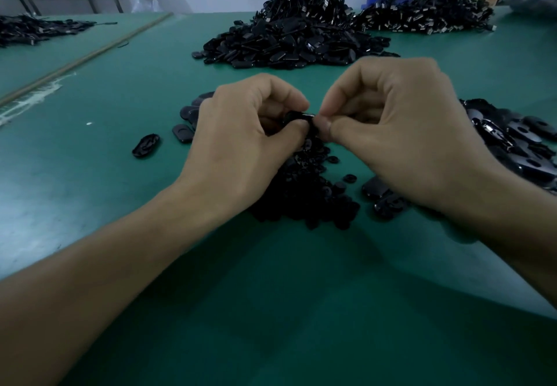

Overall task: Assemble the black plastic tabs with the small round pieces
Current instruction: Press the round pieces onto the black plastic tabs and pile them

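Left hand (241, 144): fingers curled, thumb and forefinger pinching the black plastic tab (298, 116) at its left end. Right hand (391, 135): fingers curled, tips pinching the tab's right end; whether a round piece sits between them cannot be told. The tab is held above the pile of small round pieces (304, 195) on the green tabletop (120, 174). A large heap of tabs (289, 45) lies well beyond, and a further pile (512, 144) beside the right hand

Bare left hand (241, 135) and right hand (404, 135), bare forearms (120, 265), short thumbnails.
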